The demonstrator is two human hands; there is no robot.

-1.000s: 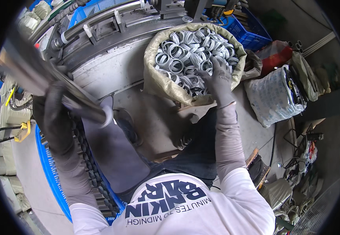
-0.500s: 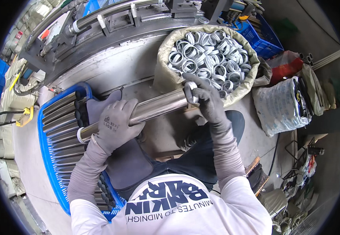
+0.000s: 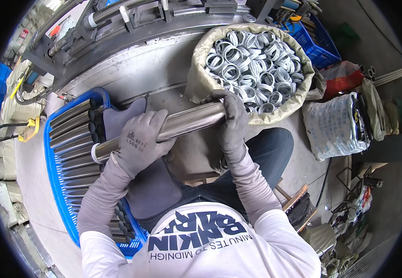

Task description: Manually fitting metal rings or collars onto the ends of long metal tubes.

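Left hand (image 3: 141,141) gripped metal tube (image 3: 194,121) near white ring (image 3: 94,154), likely steadying; right hand (image 3: 233,121) curled round far end, perhaps bracing. Tube slanted from blue crate's right edge (image 3: 56,185) toward woven sack's rim (image 3: 199,58).

White sack (image 3: 331,129) near a red bag (image 3: 341,86)

Grey floor (image 3: 39,199) — brighter at its left edge, dimmer toward the far-right corner. Dark metal machine frame (image 3: 113,47) along far edge — pale bundles (image 3: 9,162) stacked down left edge.
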